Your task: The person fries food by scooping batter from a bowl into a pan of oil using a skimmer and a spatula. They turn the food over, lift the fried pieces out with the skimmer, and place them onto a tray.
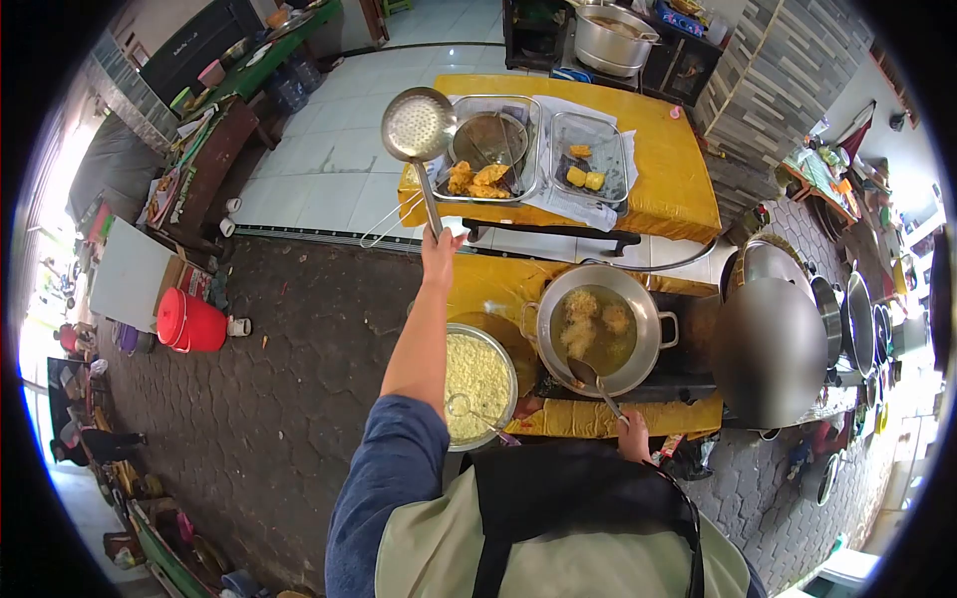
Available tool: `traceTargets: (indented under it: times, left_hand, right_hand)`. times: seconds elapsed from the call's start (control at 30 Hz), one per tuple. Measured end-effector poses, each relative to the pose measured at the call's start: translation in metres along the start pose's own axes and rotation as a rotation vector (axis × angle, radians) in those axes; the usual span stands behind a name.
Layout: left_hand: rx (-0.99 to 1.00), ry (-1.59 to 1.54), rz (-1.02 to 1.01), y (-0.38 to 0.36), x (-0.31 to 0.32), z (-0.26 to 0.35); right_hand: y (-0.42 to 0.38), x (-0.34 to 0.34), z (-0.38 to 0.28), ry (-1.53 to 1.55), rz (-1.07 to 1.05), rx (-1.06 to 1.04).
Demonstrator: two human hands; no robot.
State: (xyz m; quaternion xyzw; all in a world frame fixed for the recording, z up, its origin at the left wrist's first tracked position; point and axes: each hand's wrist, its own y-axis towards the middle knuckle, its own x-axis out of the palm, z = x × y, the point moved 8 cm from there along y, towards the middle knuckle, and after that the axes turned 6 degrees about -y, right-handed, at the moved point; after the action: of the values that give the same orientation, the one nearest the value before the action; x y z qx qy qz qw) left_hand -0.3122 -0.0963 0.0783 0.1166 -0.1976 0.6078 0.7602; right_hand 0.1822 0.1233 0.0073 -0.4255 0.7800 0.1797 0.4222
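My left hand [441,251] is closed round the handle of a perforated skimmer [418,125], held out beside the glass tray [540,149]. Fried pieces [478,181] and a round strainer [489,140] lie in that tray. My right hand [632,437] grips the handle of a spatula [605,397], whose blade is at the near edge of the oil in the wok [653,344]. Several fritters [581,307] float in the oil. Left of the wok stands a bowl of pale chopped batter [478,384] with a ladle in it.
A second glass tray [617,184] with a few yellow pieces stands on the yellow-covered table [678,169]. A large pot [610,42] stands at the back. On the left is a red bucket [190,321]. A person [105,445] is at the far left.
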Motion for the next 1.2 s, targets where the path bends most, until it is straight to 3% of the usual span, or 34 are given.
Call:
traceTargets:
  times: [0.07, 0.23, 0.3, 0.47, 0.7, 0.83, 0.9, 1.0, 1.03, 1.07, 1.13, 1.2]
  left_hand:
    - [-0.075, -0.078, 0.173, 0.017, 0.003, -0.019]
    - [-0.092, -0.150, 0.227, 0.064, 0.016, -0.071]
    - [-0.185, -0.231, 0.280, 0.063, 0.033, -0.070]
    - [-0.137, -0.383, 0.238, 0.105, 0.037, -0.102]
    - [-0.063, -0.382, 0.197, 0.135, 0.051, -0.099]
    - [-0.193, -0.256, 0.197, 0.147, 0.051, -0.100]
    - [0.018, -0.252, 0.099, 0.164, 0.032, -0.110]
    - [-0.164, -0.100, 0.158, 0.086, 0.034, -0.076]
    - [-0.136, -0.101, 0.151, 0.057, 0.038, -0.059]
    - [-0.089, -0.108, 0.138, 0.034, 0.039, -0.046]
    - [-0.008, -0.208, -0.078, -0.018, 0.035, -0.037]
    - [-0.119, -0.044, -0.064, -0.082, 0.022, -0.022]
  right_hand:
    - [0.001, 0.001, 0.002, -0.003, -0.018, 0.006]
    - [-0.004, 0.009, 0.020, -0.005, -0.029, 0.035]
    - [-0.005, 0.005, 0.014, -0.009, -0.026, 0.044]
    - [-0.002, 0.001, 0.012, 0.013, -0.079, 0.142]
    - [0.001, -0.005, 0.004, -0.001, -0.038, 0.171]
    - [-0.004, 0.004, 0.016, -0.001, -0.045, 0.106]
    - [-0.008, 0.009, 0.021, 0.011, -0.058, 0.049]
    - [-0.003, 0.001, 0.008, -0.019, -0.075, 0.060]
    - [-0.005, 0.002, 0.016, 0.046, -0.080, 0.170]
    - [-0.002, -0.003, 0.008, 0.008, -0.006, 0.059]
    - [-0.005, -0.007, 0.002, 0.045, -0.020, 0.117]
    - [-0.004, -0.004, 0.009, 0.040, -0.028, 0.118]
